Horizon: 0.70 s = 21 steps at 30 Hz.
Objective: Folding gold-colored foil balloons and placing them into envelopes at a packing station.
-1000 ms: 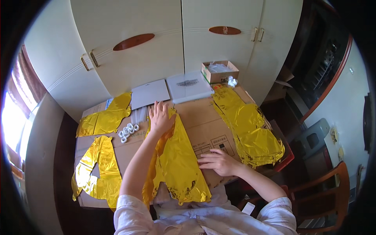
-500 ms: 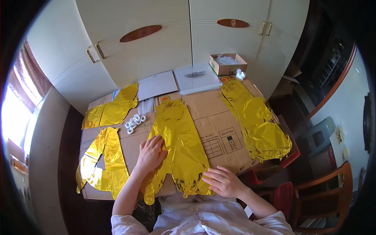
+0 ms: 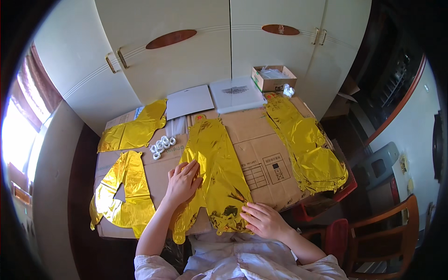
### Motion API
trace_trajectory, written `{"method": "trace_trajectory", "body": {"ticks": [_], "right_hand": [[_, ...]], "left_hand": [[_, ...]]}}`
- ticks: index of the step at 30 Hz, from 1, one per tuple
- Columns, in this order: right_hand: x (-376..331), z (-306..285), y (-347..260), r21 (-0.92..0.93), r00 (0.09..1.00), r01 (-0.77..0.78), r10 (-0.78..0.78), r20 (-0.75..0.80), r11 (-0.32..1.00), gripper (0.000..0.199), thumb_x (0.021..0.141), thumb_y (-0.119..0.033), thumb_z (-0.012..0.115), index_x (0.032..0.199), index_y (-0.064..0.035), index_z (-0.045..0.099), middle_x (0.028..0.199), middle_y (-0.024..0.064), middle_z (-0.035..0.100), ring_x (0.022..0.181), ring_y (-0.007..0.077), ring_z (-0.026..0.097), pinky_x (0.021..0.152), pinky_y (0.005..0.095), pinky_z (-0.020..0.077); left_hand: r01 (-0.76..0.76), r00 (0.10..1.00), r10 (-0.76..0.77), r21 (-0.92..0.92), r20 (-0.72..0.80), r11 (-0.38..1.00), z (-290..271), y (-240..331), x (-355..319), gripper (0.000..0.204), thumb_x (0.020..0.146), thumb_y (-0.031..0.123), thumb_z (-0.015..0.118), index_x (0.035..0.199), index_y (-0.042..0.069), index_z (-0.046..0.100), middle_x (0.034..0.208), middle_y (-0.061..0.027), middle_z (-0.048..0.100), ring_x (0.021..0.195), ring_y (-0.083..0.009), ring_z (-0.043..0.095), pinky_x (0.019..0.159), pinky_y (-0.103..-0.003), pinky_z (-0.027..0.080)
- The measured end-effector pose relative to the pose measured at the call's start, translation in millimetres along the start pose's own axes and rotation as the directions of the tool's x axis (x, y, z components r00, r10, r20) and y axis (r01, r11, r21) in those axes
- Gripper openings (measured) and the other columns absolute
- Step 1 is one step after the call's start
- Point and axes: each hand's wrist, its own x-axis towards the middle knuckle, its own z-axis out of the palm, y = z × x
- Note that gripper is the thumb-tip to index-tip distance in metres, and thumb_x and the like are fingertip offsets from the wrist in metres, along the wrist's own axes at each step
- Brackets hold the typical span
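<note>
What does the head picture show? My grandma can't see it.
The left hand lies on a shiny gold foil shape; the right hand is at its lower right edge. Cardboard lies underneath, with more gold foil pieces either side.

Four gold foil patches point(image 3: 217, 161), two hands point(image 3: 183, 184) point(image 3: 266, 220), two oval plaques point(image 3: 171, 39) point(image 3: 280, 29).

Shiny gold on printed brown

The middle foil balloon point(image 3: 212, 156) is bright gold with dark, mottled reflections near its lower edge; the upper left balloon point(image 3: 140, 128), lower left balloon point(image 3: 133, 182) and right balloon stack point(image 3: 303, 137) are the same mirror-like gold. Beneath them, brown cardboard point(image 3: 240, 133) carries black line-and-grid print. The wardrobe point(image 3: 186, 67) is cream, with 2 reddish-brown ovals point(image 3: 171, 39) and thin curved stripes. The small rolls point(image 3: 160, 145) are white, the chair point(image 3: 411, 221) orange-brown, the stool point(image 3: 388, 151) blue-grey, the shirt point(image 3: 233, 261) off-white.
</note>
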Motion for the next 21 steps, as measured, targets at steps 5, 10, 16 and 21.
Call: {"method": "trace_trajectory", "body": {"ticks": [5,10,16,21], "right_hand": [[1,2,0,0.017,1.0,-0.002,0.002,-0.009,1.0,0.036,0.086,-0.024,0.067,0.117,-0.0058,0.065,0.127,0.0081,0.06,0.124,0.0246,0.052,0.104,0.0397,0.0432],[-1,1,1,0.041,1.0,0.003,-0.003,-0.016,0.999,0.036,0.085,-0.024,0.068,0.117,-0.0056,0.065,0.127,0.0077,0.06,0.124,0.0242,0.051,0.104,0.0395,0.0433],[-2,2,2,0.072,0.999,0.008,-0.005,-0.031,0.997,0.038,0.085,-0.024,0.068,0.117,-0.0052,0.064,0.126,0.008,0.06,0.123,0.0247,0.052,0.104,0.0397,0.0431],[-1,1,4,0.079,0.999,0.013,-0.01,-0.032,0.997,0.039,0.084,-0.023,0.068,0.118,-0.0049,0.064,0.125,0.0088,0.06,0.121,0.0255,0.054,0.105,0.0401,0.0429]], "left_hand": [[0.003,1.0,-0.004,0.03,0.028,1.0,0,-2,1,0.053,0.087,0.035,0.061,0.133,0.01,0.055,0.137,-0.0044,0.053,0.123,-0.0272,0.046,0.099,-0.042,0.032],[0.009,0.994,-0.014,0.051,0.106,0.999,-7,-3,10,0.054,0.085,0.037,0.062,0.132,0.011,0.055,0.135,-0.0037,0.054,0.119,-0.0269,0.048,0.096,-0.042,0.034],[0.01,0.997,-0.014,0.054,0.08,0.999,-6,-2,15,0.052,0.085,0.037,0.063,0.131,0.013,0.056,0.13,-0.0052,0.054,0.116,-0.0277,0.049,0.094,-0.044,0.035],[0.012,0.998,-0.016,0.058,0.061,0.998,-7,1,17,0.052,0.086,0.038,0.063,0.131,0.014,0.055,0.128,-0.0079,0.054,0.116,-0.0289,0.048,0.094,-0.045,0.035]]}}
